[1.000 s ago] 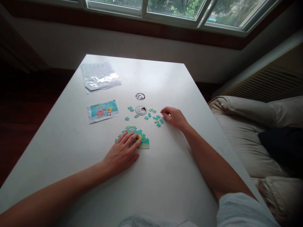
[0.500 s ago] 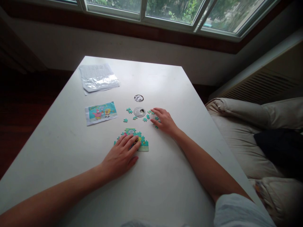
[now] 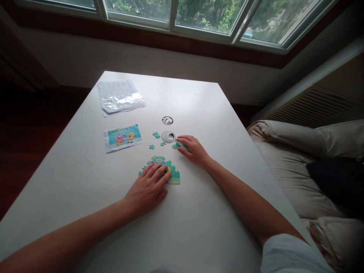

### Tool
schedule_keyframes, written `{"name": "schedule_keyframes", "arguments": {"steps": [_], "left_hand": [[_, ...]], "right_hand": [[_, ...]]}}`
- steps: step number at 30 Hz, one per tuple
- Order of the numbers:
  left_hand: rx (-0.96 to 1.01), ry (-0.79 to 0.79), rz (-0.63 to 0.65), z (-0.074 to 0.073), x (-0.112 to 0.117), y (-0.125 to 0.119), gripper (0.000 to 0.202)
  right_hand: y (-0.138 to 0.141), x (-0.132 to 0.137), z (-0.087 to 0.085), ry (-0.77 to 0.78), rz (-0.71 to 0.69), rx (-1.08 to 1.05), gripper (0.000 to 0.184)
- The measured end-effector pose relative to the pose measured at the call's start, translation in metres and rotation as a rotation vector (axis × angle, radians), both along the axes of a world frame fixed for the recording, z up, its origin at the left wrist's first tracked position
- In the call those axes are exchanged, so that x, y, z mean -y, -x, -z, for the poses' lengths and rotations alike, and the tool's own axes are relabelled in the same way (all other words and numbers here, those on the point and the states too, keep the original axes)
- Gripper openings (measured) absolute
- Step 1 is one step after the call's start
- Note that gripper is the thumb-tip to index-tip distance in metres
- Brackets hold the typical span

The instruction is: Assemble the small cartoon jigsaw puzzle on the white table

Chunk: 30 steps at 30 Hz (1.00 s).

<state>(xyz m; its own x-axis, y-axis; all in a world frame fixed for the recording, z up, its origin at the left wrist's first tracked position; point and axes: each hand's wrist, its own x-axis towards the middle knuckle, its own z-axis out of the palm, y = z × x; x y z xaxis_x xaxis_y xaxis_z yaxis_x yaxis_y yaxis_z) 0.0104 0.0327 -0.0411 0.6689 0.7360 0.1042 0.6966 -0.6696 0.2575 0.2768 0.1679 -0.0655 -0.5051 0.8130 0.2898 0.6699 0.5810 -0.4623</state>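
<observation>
A partly joined jigsaw puzzle [image 3: 174, 179] in green and yellow lies on the white table [image 3: 199, 223]. My left hand [image 3: 148, 185] rests flat across its left and middle part, fingers stretched out, hiding some of it. Beyond the puzzle, my right hand [image 3: 193, 149] hovers over or touches several loose green jigsaw pieces [image 3: 175, 145], its fingers apart; some pieces are hidden beneath it. More loose jigsaw pieces [image 3: 156, 135] lie to the left of a round metal cover [image 3: 168, 137]. A printed picture card [image 3: 123, 138] with cartoon figures lies left of the pieces.
A round hole [image 3: 167, 120] in the table shows white scraps inside. A clear plastic sleeve with papers [image 3: 121, 96] lies at the far left. A beige sofa [image 3: 284, 163] stands along the right side, and a window [image 3: 210, 17] is beyond the table.
My right hand has shifted slightly left and nearer, covering more of the loose pieces. My left hand stays on the puzzle. The camera view has tilted up slightly.
</observation>
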Motion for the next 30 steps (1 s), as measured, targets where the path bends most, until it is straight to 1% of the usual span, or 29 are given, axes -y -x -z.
{"name": "schedule_keyframes", "arguments": {"steps": [2,5,8,13,15,17,20,25,27,30], "left_hand": [[-0.004,0.002,-0.005,-0.001,0.000,-0.001,0.050],[-0.004,0.006,-0.001,-0.002,0.001,-0.002,0.049],[-0.006,0.016,0.012,-0.002,0.003,-0.003,0.049],[-0.011,0.023,0.050,-0.003,0.009,-0.003,0.048],[-0.010,0.021,0.058,-0.004,0.009,-0.003,0.048],[-0.006,0.017,0.061,-0.004,0.010,-0.003,0.048],[0.007,0.008,0.062,-0.003,0.010,-0.003,0.048],[0.010,0.000,0.054,-0.004,0.010,-0.004,0.046],[0.005,0.006,0.054,-0.004,0.010,-0.004,0.046],[-0.006,0.013,0.057,-0.004,0.009,-0.004,0.047]], "right_hand": [[0.002,0.003,-0.003,-0.008,-0.019,-0.013,0.035],[0.010,0.003,-0.006,-0.038,-0.037,0.018,0.034],[0.025,-0.005,-0.008,-0.059,-0.096,0.093,0.040],[0.056,-0.028,-0.005,-0.065,-0.186,0.208,0.052],[0.065,-0.034,-0.004,-0.072,-0.221,0.245,0.055],[0.069,-0.035,-0.004,-0.075,-0.269,0.278,0.056],[0.068,-0.026,-0.007,-0.075,-0.319,0.287,0.054],[0.057,-0.009,-0.015,-0.048,-0.364,0.190,0.048],[0.051,-0.007,-0.017,-0.035,-0.326,0.129,0.046],[0.039,-0.009,-0.018,-0.032,-0.187,0.044,0.040]]}}
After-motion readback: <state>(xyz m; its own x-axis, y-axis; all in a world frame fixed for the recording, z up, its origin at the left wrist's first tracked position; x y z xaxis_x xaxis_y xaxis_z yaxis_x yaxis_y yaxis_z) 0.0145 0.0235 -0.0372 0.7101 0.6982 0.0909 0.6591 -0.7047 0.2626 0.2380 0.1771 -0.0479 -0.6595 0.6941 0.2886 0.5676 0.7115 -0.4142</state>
